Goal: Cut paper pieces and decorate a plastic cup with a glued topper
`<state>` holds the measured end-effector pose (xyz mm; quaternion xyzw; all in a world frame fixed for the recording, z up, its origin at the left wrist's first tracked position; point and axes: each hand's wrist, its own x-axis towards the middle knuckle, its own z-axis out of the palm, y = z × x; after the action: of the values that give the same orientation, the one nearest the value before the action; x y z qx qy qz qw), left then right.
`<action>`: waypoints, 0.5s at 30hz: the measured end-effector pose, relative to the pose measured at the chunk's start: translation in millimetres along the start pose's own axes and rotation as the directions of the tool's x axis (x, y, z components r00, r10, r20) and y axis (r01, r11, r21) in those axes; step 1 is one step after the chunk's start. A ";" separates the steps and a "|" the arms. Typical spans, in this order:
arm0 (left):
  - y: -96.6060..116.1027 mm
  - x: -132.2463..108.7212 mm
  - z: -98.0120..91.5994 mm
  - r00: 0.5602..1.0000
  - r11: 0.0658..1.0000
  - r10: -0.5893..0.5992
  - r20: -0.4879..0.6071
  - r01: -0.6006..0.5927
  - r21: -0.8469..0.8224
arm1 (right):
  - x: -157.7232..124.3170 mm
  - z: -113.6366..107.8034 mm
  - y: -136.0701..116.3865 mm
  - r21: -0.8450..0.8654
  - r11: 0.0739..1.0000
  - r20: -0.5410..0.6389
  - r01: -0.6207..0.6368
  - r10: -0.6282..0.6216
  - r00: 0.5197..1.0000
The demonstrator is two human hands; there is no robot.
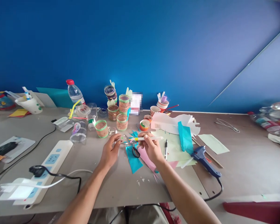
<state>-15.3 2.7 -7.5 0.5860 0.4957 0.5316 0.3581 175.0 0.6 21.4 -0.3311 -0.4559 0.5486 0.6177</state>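
My right hand (pixel 151 147) grips a white marker with a yellow band (pixel 151 138), its tip pointing left toward my other hand. The fingers of my left hand (pixel 110 151) are pinched together; whatever they hold is too small to make out. Black-handled scissors (pixel 135 152) lie on the table between and just below the hands. Under them are blue paper (pixel 133 161) and a pink strip (pixel 146 159). Beyond my left hand stand several brown-wrapped cups with green rims, among them a low one (pixel 102 128) and another beside it (pixel 122 122).
A blue glue gun (pixel 206 161) lies at the right with its cord trailing off the front edge. A power strip (pixel 51 165) with plugged cables is at the left. Clear plastic bottle pieces (pixel 78 133), a red-capped bottle (pixel 75 93), and a black pen (pixel 165 150) are also here.
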 end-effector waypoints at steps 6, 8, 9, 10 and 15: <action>10.2 1.9 -0.2 0.963 0.815 -0.246 0.112 0.268 -0.513 | -6.4 -1.8 8.3 -0.052 0.998 0.075 0.044 -0.040 0.996; 14.3 3.5 -0.8 0.953 0.692 -0.266 0.143 0.292 -0.660 | -10.3 -0.4 8.9 -0.149 0.983 0.149 0.108 -0.086 0.985; 15.7 4.3 -1.4 0.951 0.643 -0.269 0.154 0.296 -0.706 | -12.4 0.7 8.1 -0.212 0.964 0.198 0.159 -0.117 0.973; 16.5 4.9 -2.1 0.948 0.605 -0.274 0.165 0.303 -0.736 | -14.4 2.1 6.8 -0.273 0.936 0.252 0.224 -0.155 0.955; 12.1 6.6 -6.8 0.917 0.531 -0.310 0.249 0.384 -0.755 | -21.3 9.9 -0.7 -0.427 0.718 0.477 0.549 -0.337 0.812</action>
<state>-19.9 5.2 6.9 0.2779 0.3001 0.5877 0.6981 166.4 -21.3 21.4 -0.2635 -0.7663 0.2790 0.5153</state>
